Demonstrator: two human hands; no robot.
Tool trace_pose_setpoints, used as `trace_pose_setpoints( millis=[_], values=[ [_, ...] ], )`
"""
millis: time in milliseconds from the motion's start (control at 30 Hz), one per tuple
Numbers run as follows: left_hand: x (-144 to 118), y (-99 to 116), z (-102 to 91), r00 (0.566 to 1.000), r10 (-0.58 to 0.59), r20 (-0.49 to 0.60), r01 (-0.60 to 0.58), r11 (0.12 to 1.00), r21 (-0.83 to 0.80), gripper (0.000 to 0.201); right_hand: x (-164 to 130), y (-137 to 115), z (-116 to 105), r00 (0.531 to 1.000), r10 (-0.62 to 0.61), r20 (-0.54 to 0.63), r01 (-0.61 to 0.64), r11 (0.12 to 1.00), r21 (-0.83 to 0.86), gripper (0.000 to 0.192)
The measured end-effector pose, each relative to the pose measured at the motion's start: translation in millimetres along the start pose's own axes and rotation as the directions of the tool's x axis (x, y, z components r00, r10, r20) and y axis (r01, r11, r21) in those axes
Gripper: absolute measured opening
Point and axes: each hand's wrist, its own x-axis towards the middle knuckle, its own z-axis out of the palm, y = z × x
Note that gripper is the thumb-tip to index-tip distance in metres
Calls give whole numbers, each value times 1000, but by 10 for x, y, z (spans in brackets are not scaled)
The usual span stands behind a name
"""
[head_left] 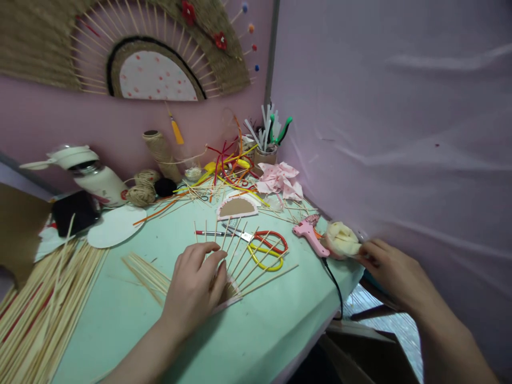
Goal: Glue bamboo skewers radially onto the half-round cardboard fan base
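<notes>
My left hand [198,280] rests over the left side of a small fan frame, its fingers curved and apart. Thin wooden sticks [264,275] spread out from the frame's half-round base [231,292], which the hand partly covers. At the table's right edge, my right hand [390,269] has its fingers closed on a cream-coloured crumpled bundle [342,238] that looks soft. Beside that bundle lies a pink glue gun [311,237]. Scissors with red and yellow handles [264,246] and a pen [206,233] lie under or just behind the sticks.
Bundled long sticks [52,298] cover the table's left side, near a white oval [116,226] and a pale bottle [102,181]. Twine balls [142,192], coloured pipe cleaners [222,160], pink cloth [280,181] and a half-round card [239,207] lie behind. The glue gun's cord [338,288] hangs over the edge.
</notes>
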Motion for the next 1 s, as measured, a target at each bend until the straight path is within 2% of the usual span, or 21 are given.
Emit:
trace_pose_setpoints(
  millis=[200, 367, 500, 633, 700, 800, 867, 1000],
  values=[
    [-16, -23, -35, 1000, -30, -3, 30, 1000, -9, 13, 72, -59, -76, 990, 12, -140, -5, 999, 51, 27],
    [-91, -13, -8, 999, -34, 1, 34, 999, -4, 15, 141, -157, -255, 970, 97, -224, -74, 991, 112, 21],
    [-122, 1, -1, 999, -32, 21, 32, 999, 14, 15, 217, -235, -387, 940, 142, -310, -88, 980, 181, 23],
    [-118, 30, -14, 999, -35, 31, 34, 999, 18, 14, 428, -347, -418, 885, 120, -451, -27, 978, 207, 23],
    [-124, 49, -13, 999, -28, 33, 27, 999, 19, 14, 599, -409, -387, 854, 97, -511, 29, 972, 233, 24],
    [-158, 78, -1, 999, -10, 36, 10, 1000, 17, 15, 893, -466, -281, 835, 62, -546, 99, 960, 261, 21],
    [-189, 89, 7, 999, -2, 38, 2, 1000, 11, 15, 1072, -468, -170, 850, 44, -526, 119, 955, 273, 20],
    [-237, 85, 4, 999, 6, 42, -6, 1000, 6, 17, 1309, -433, 121, 911, 23, -411, 86, 966, 245, 20]
  ],
)
